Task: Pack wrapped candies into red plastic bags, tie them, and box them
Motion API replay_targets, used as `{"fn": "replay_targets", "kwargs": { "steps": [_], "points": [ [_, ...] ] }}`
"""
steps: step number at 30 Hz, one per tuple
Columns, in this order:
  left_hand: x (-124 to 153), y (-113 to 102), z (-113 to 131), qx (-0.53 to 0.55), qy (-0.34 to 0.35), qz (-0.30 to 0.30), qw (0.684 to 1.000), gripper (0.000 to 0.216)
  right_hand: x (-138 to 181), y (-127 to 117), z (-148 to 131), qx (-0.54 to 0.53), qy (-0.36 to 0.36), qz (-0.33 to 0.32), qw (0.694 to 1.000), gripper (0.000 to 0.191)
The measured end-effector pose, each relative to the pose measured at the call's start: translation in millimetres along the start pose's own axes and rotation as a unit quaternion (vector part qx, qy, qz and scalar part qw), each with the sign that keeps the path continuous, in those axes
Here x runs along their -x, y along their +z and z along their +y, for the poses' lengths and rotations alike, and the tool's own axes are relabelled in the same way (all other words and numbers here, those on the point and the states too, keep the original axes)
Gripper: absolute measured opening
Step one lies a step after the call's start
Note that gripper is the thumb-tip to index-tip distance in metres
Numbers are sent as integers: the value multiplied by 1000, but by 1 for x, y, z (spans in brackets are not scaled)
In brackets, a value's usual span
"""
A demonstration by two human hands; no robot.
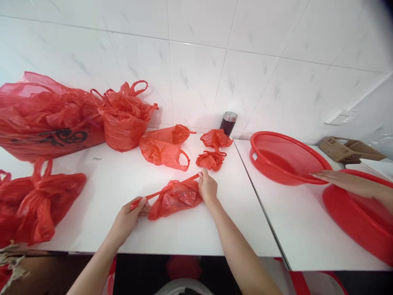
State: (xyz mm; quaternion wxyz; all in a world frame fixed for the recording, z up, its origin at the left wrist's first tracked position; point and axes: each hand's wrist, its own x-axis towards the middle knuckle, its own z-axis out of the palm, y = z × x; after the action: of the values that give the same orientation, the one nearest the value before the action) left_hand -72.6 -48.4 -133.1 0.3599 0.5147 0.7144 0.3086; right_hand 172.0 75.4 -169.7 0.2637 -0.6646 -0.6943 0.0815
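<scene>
On the white table, a red plastic bag with something bundled inside lies between my hands. My left hand is closed on one twisted end of its handles, to the left of the bundle. At the bag's upper right, my right hand pinches the other end, so the strip between them is drawn straight. What the bag contains cannot be made out. Just beyond it lie a loose red bag and two small crumpled red bags, one nearer and one farther.
Stuffed red bags stand at the back left, with a knotted one in front. A dark thermos is by the wall. Rightward are a red basket, a red basin, another person's hand and a cardboard box.
</scene>
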Motion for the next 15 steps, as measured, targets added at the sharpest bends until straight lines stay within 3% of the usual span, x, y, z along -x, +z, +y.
{"fn": "replay_targets", "kwargs": {
  "steps": [2,4,6,9,10,12,15],
  "points": [
    [5,-8,-6,100,-52,-28,993,47,0,2,0,-22,-1,6,1000,26],
    [4,-15,-5,116,-65,-10,991,46,1,3,1,-48,-7,15,999,27],
    [0,-18,4,46,-33,78,995,46,1,2,1,-78,-17,26,996,31],
    [-10,-9,32,-84,112,225,964,49,2,-3,0,-126,-41,41,990,36],
    [-13,-2,43,-118,168,221,953,50,3,-4,-1,-143,-50,46,987,37],
    [-17,15,60,-175,235,142,945,46,5,-7,-1,-176,-62,59,981,36],
    [-20,31,67,-194,182,20,964,30,6,-9,5,-220,-43,100,969,35]
  ]
}}
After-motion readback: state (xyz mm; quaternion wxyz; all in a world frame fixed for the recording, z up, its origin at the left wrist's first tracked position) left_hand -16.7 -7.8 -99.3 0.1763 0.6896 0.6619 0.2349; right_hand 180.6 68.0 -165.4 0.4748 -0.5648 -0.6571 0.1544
